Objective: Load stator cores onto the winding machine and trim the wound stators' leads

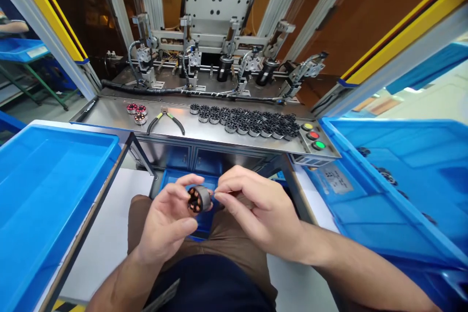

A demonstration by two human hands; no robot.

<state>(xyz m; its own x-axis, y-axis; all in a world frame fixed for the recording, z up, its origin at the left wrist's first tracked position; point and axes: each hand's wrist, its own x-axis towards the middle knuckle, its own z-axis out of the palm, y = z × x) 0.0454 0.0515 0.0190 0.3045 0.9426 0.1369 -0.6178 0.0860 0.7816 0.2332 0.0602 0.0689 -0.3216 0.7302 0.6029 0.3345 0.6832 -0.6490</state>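
Over my lap, my left hand [170,219] holds a small round motor [200,199] by its rim, with the copper windings showing through its dark open face. Close against the motor's other side, my right hand [256,202] pinches a thin wire [228,192] between thumb and forefinger. Whether that wire comes out of the motor is hard to see. On the metal shelf ahead lies a pair of pliers [165,119] with its green-and-black handles spread. Left of it sit three red-topped motor parts [139,118]; to the right, many black motor rotors [248,124] stand packed together.
Behind the shelf is a machine with several clamps [146,61] and a black cable [161,91]. Yellow, red and green buttons [319,145] sit at the shelf's right end. A blue bin [365,204] with several dark parts stands right; a blue tray [54,195] stands left.
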